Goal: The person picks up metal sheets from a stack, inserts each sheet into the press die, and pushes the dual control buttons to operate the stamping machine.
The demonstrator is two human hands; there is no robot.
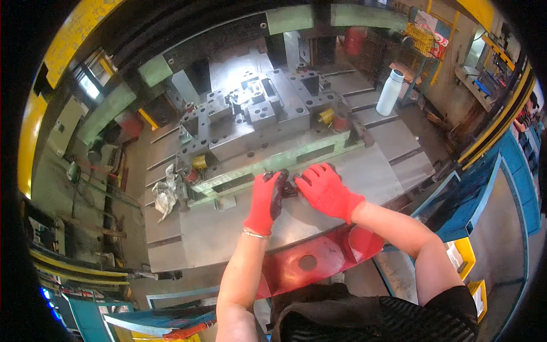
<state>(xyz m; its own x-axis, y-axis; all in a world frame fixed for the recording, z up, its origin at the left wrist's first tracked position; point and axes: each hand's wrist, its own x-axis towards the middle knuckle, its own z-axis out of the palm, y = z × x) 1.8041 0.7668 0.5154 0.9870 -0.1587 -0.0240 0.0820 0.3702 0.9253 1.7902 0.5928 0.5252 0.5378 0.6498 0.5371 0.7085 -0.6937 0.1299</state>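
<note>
My left hand [266, 196] wears a red glove with a dark palm, its fingers curled inward. Close beside it my right hand [329, 192], gloved the same way, is closed with its knuckles up. Between the two shows a small dark piece [289, 189], gripped from both sides; its kind is too hidden to name. Both hands are over a flat steel plate [239, 245], just in front of a large steel die [256, 134] with a pale green front edge. Blocks and bolt holes cover the die's top under a bright light.
A white bottle [390, 94] stands upright on the slotted bed at the right. A crumpled rag [165, 194] lies by the die's left corner. The red bar [307, 262] runs along the near edge. Blue racks [464, 211] with yellow bins [461, 256] stand at the right.
</note>
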